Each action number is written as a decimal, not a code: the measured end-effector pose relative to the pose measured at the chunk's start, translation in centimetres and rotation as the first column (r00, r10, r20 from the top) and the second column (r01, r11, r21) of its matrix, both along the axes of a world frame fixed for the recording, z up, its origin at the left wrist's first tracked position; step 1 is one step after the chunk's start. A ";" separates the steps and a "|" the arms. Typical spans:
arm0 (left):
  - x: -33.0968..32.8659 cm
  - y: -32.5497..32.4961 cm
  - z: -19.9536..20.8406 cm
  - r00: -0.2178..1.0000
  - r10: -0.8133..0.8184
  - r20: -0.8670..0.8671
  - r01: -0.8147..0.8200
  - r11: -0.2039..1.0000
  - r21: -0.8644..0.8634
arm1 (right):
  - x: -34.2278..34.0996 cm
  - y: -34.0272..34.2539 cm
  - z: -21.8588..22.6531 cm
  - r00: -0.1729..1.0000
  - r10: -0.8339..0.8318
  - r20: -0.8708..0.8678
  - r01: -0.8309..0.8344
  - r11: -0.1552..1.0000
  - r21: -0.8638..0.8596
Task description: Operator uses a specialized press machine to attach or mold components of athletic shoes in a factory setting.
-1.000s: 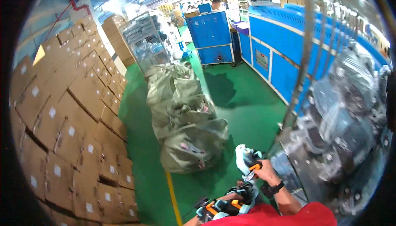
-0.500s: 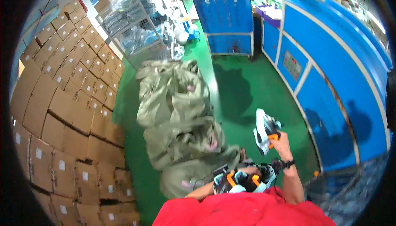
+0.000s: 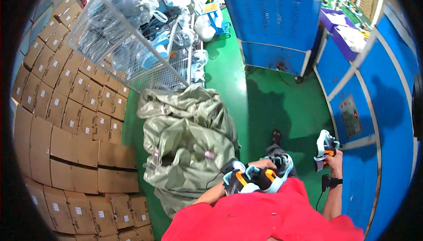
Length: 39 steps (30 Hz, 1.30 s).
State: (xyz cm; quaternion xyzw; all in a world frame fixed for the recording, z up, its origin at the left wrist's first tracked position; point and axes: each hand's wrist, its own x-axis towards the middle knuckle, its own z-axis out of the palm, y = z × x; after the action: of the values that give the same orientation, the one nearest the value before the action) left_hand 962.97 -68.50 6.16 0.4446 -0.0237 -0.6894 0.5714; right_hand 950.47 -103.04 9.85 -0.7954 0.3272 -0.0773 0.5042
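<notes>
Currently, one orange-and-white handheld device is gripped against the red shirt by the left hand, another raised by the right hand, both beside grey-green sacks, presumably for carrying.

Stacked along the left wall: brown cardboard cartons, each bearing a small white label (print too small to tell). In the middle, on the green floor: bulging grey-green sacks with pink tags. On the blue cabinet at right: a grey control panel.
</notes>
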 end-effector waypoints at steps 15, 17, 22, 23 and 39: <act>58.3 3.1 4.9 0.671 -0.269 0.691 0.207 0.963 0.174 | 80.7 18.0 6.0 0.720 0.657 0.222 -0.674 0.739 0.000; 66.2 5.1 2.3 0.500 -0.100 0.860 0.133 0.990 0.038 | 89.8 19.9 1.8 0.614 0.743 0.267 -0.643 0.666 -0.377; 84.1 8.2 2.8 0.520 -0.134 0.844 0.165 0.985 0.054 | 107.4 24.1 5.7 0.767 0.600 0.227 -0.638 0.750 0.173; 88.2 8.3 5.3 0.550 -0.141 0.823 0.238 0.971 0.007 | 110.2 24.0 6.7 0.788 0.579 0.206 -0.614 0.761 0.210; 137.0 5.1 3.3 0.716 -0.174 0.676 0.359 0.922 -0.142 | 151.2 16.6 7.7 0.944 0.123 0.306 -0.190 0.962 0.198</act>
State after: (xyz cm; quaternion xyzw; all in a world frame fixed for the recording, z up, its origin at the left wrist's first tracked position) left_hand 1099.93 -63.44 9.45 0.5678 -0.3764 -0.5576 0.4744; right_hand 1101.65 -86.42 17.57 -0.7368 0.1917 -0.1152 0.6381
